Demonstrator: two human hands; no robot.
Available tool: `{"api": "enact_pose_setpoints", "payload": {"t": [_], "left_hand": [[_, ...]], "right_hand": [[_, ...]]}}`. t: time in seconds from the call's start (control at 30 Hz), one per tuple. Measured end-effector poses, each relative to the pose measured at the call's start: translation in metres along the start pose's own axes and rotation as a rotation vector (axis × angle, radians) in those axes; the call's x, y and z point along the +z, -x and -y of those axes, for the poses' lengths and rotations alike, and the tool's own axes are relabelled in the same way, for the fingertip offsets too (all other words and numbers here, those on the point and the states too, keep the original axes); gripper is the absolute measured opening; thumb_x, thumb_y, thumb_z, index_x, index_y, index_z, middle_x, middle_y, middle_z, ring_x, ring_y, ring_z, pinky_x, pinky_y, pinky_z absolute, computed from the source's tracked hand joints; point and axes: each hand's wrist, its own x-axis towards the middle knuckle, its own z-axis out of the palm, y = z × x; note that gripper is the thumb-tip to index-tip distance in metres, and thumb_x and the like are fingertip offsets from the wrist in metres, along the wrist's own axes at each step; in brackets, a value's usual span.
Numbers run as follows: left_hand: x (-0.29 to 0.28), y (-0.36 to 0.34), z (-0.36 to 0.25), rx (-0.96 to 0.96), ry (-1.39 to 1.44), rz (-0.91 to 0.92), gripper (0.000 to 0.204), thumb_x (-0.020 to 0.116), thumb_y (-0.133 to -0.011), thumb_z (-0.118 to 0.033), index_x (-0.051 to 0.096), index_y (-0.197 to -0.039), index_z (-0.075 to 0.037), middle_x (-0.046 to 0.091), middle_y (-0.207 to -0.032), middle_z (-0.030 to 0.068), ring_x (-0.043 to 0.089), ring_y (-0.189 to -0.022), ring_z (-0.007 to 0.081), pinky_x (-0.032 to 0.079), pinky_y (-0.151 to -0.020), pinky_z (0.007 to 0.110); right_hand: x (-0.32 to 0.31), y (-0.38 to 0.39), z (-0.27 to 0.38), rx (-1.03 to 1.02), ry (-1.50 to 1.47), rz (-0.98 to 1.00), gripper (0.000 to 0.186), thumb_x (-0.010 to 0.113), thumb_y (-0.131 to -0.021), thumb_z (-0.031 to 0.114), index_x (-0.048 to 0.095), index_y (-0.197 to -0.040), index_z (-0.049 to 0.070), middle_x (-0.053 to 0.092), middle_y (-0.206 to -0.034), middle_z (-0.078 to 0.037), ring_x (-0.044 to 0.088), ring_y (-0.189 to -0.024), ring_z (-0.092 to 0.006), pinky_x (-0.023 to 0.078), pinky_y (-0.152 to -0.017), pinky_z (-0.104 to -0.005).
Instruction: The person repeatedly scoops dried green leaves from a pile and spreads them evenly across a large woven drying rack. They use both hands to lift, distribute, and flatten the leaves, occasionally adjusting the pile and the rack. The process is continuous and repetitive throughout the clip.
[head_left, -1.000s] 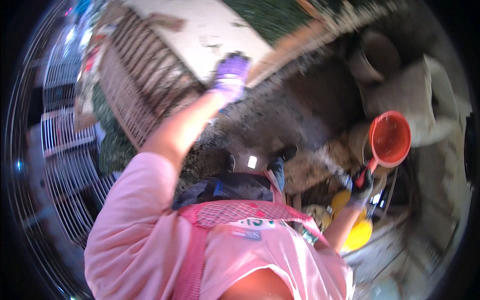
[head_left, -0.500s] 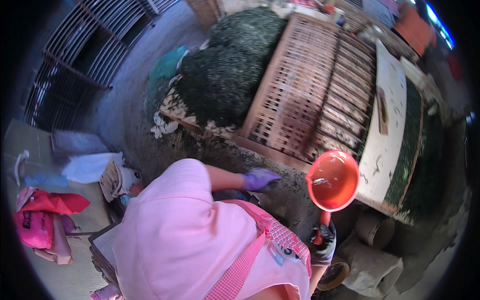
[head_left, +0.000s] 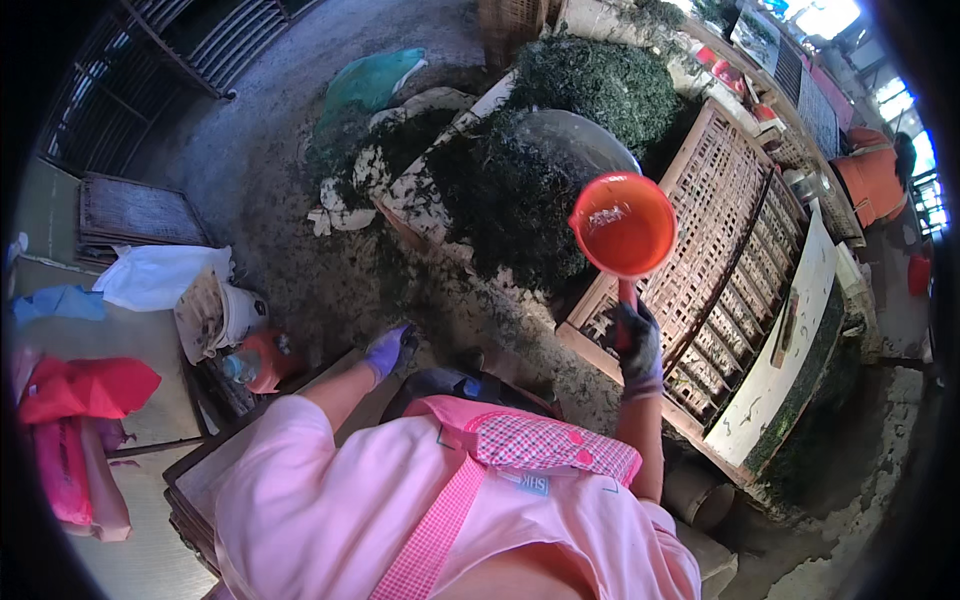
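Observation:
My right hand [head_left: 640,350], in a dark-palmed glove, grips the handle of a red plastic dipper [head_left: 626,226]. Its bowl is tilted over the near edge of a dark green, stringy heap [head_left: 500,180] that looks like seaweed. A clear, glassy arc [head_left: 590,140], apparently thrown water, spreads over the heap beyond the dipper. To the right of the dipper lies a slatted wooden rack [head_left: 715,190]. Off to the left, my left hand [head_left: 388,352], in a purple glove with dark fingertips, hangs in the air holding nothing, its fingers loosely stretched.
A red jug [head_left: 268,362] and a white bucket [head_left: 240,315] stand at the left, near red and pink bags [head_left: 90,390]. A green sack [head_left: 375,80] lies beyond the heap. A pale board [head_left: 770,370] borders the rack. Another person in orange [head_left: 870,180] is far right.
My right hand has swung the dipper forward and left, from beside the rack to the heap; the red liquid-filled look is gone and clear water flies out. My left hand has moved left.

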Motion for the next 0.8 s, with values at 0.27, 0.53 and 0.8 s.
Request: {"api": "enact_pose_setpoints", "payload": {"t": [0.27, 0.53, 0.8], "left_hand": [[0.023, -0.017, 0.047, 0.072, 0.209, 0.009, 0.035, 0.052, -0.094, -0.024, 0.060, -0.121, -0.003, 0.066, -0.115, 0.0115, 0.062, -0.101, 0.0224, 0.045, -0.095, 0.032], [0.128, 0.011, -0.271, 0.990, -0.460, -0.162, 0.040, 0.064, -0.086, -0.019, 0.059, -0.123, -0.007, 0.062, -0.121, 0.0140, 0.057, -0.112, 0.0296, 0.042, -0.101, 0.037], [0.224, -0.062, -0.415, 1.221, -1.231, -0.388, 0.059, 0.056, -0.088, -0.042, 0.043, -0.142, -0.021, 0.036, -0.149, 0.0120, 0.030, -0.137, 0.0423, 0.010, -0.114, 0.058]], "right_hand": [[-0.028, 0.035, 0.024, 0.142, 0.309, 0.072, 0.026, 0.056, -0.089, 0.024, 0.062, -0.095, -0.001, 0.062, -0.076, -0.006, 0.055, -0.052, -0.0118, 0.041, -0.047, -0.0243], [-0.060, -0.029, 0.046, 0.169, 0.022, -0.010, 0.035, 0.063, -0.084, 0.019, 0.059, -0.113, 0.001, 0.061, -0.077, -0.006, 0.052, -0.052, -0.0125, 0.040, -0.046, -0.0252], [-0.083, -0.136, 0.135, 0.011, 0.242, 0.026, 0.034, 0.066, -0.081, 0.015, 0.063, -0.110, -0.004, 0.065, -0.076, -0.008, 0.059, -0.056, -0.0145, 0.044, -0.046, -0.0269]]}}
